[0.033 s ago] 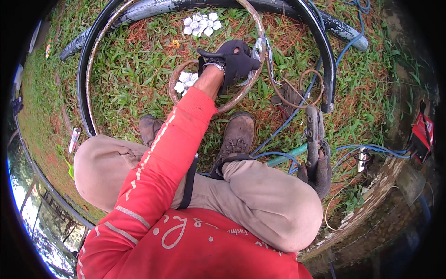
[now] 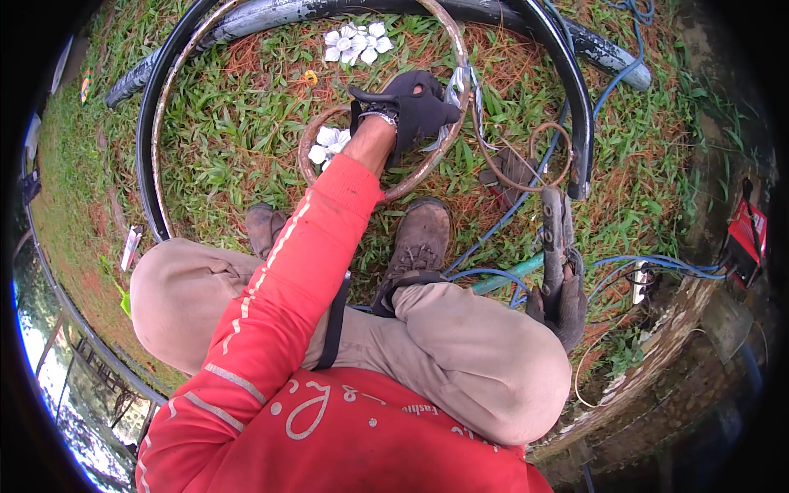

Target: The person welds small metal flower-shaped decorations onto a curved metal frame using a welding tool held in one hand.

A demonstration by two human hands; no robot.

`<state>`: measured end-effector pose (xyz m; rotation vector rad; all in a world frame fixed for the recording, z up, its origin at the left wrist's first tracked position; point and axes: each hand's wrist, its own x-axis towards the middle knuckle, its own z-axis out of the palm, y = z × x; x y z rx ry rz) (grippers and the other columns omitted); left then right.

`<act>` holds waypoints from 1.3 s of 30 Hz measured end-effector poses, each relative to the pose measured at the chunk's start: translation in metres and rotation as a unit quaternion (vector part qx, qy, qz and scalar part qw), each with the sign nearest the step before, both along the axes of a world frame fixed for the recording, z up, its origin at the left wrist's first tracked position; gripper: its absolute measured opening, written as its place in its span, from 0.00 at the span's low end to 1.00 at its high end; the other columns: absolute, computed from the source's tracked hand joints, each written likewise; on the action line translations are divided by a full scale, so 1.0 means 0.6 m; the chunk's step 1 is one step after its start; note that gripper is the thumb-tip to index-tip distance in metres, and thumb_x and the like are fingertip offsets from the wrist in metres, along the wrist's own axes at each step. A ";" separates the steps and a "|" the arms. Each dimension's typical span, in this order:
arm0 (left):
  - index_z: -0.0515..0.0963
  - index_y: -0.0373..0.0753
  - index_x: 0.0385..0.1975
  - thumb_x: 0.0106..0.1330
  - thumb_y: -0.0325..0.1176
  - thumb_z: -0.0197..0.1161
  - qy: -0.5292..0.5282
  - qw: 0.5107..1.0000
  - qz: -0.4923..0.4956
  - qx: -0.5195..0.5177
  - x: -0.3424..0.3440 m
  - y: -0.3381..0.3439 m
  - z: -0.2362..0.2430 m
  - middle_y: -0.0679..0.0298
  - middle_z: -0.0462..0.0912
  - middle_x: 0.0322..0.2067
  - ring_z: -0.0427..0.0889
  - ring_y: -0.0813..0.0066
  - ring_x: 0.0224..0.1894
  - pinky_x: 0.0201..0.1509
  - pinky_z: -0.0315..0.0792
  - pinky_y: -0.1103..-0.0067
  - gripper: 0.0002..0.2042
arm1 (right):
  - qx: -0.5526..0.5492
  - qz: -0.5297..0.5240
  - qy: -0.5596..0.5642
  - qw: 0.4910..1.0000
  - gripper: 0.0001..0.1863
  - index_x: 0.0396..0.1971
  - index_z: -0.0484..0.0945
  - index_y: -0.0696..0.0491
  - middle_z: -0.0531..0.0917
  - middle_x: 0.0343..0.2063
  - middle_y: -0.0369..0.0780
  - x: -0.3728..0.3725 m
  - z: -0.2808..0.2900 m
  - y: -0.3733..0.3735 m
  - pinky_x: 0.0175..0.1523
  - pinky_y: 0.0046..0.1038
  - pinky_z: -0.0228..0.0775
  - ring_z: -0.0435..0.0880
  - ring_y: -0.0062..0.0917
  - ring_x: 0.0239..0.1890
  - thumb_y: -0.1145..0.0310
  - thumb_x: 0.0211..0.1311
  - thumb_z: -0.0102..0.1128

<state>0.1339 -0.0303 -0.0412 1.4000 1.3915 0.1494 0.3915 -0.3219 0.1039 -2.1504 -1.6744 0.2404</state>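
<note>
My left hand (image 2: 417, 107), in a black glove, is closed at a rusty curved metal rod (image 2: 454, 31). Its fingertips pinch a silver metal leaf (image 2: 457, 80) against the rod's side; the glove covers part of the leaf. On the right, beside my knee, my right hand (image 2: 569, 308) in a dark grey glove is wrapped round a worn electrode holder (image 2: 552, 220). A thin electrode slants from its jaw toward the upper left. My right forearm is hidden. White metal flowers (image 2: 329, 146) sit within the rod's small curl, next to my left wrist.
More white metal flowers (image 2: 358, 43) lie on the grass beyond my hand. A black curved tube (image 2: 148, 123) arches around the work, over a thick pipe (image 2: 271, 18). Blue cable (image 2: 618, 78) runs along the right. A red machine (image 2: 746, 238) stands at far right.
</note>
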 end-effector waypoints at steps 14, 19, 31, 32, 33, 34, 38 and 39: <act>0.84 0.33 0.26 0.52 0.46 0.76 0.004 1.000 0.024 0.019 0.014 -0.010 -0.004 0.55 0.84 0.25 0.84 0.61 0.31 0.41 0.78 0.66 0.19 | -0.004 0.004 0.007 1.000 0.37 0.69 0.78 0.53 0.85 0.52 0.51 0.011 0.003 -0.001 0.48 0.32 0.83 0.89 0.34 0.49 0.83 0.55 0.75; 0.84 0.33 0.25 0.54 0.47 0.74 -0.026 0.992 0.110 0.052 0.029 -0.035 -0.015 0.52 0.85 0.25 0.83 0.57 0.29 0.39 0.78 0.65 0.18 | -0.021 -0.054 -0.009 0.998 0.39 0.68 0.79 0.55 0.82 0.59 0.50 -0.023 0.044 0.045 0.54 0.31 0.82 0.87 0.38 0.54 0.85 0.52 0.76; 0.83 0.33 0.23 0.55 0.46 0.69 -0.048 0.989 0.123 0.062 0.030 -0.042 -0.027 0.50 0.81 0.20 0.79 0.56 0.23 0.31 0.72 0.63 0.18 | 0.013 -0.022 -0.060 0.998 0.32 0.63 0.82 0.57 0.85 0.58 0.50 -0.063 0.072 0.138 0.58 0.35 0.81 0.87 0.40 0.57 0.83 0.55 0.78; 0.83 0.33 0.23 0.55 0.46 0.69 -0.053 0.989 0.125 0.061 0.034 -0.043 -0.031 0.50 0.81 0.20 0.79 0.56 0.23 0.31 0.72 0.63 0.18 | 0.014 -0.006 -0.054 0.998 0.32 0.63 0.82 0.57 0.85 0.58 0.50 -0.066 0.071 0.147 0.58 0.35 0.81 0.87 0.40 0.57 0.83 0.55 0.77; 0.83 0.33 0.22 0.54 0.44 0.69 -0.058 0.983 0.157 0.073 0.038 -0.046 -0.034 0.50 0.80 0.19 0.78 0.56 0.22 0.30 0.71 0.63 0.17 | 0.014 0.009 -0.048 0.999 0.32 0.63 0.82 0.57 0.85 0.59 0.51 -0.069 0.070 0.157 0.58 0.35 0.81 0.87 0.41 0.57 0.83 0.56 0.77; 0.82 0.34 0.21 0.54 0.43 0.69 -0.063 0.976 0.188 0.085 0.042 -0.048 -0.037 0.50 0.78 0.18 0.77 0.57 0.21 0.29 0.70 0.63 0.15 | 0.007 0.037 -0.069 0.997 0.32 0.64 0.81 0.58 0.85 0.57 0.50 -0.072 0.072 0.168 0.57 0.35 0.81 0.87 0.41 0.55 0.82 0.56 0.77; 0.81 0.35 0.19 0.55 0.43 0.70 -0.053 0.978 0.187 0.082 0.046 -0.050 -0.052 0.50 0.77 0.17 0.75 0.55 0.20 0.28 0.69 0.61 0.15 | -0.030 0.028 -0.031 0.999 0.35 0.67 0.80 0.56 0.86 0.55 0.49 -0.088 0.058 0.205 0.60 0.34 0.79 0.87 0.37 0.56 0.81 0.56 0.77; 0.82 0.35 0.20 0.56 0.44 0.70 -0.042 0.978 0.188 0.086 0.049 -0.050 -0.056 0.49 0.78 0.18 0.76 0.53 0.21 0.29 0.69 0.61 0.16 | -0.030 0.032 -0.033 0.999 0.35 0.67 0.80 0.56 0.86 0.55 0.49 -0.096 0.055 0.214 0.60 0.34 0.79 0.87 0.37 0.56 0.81 0.56 0.77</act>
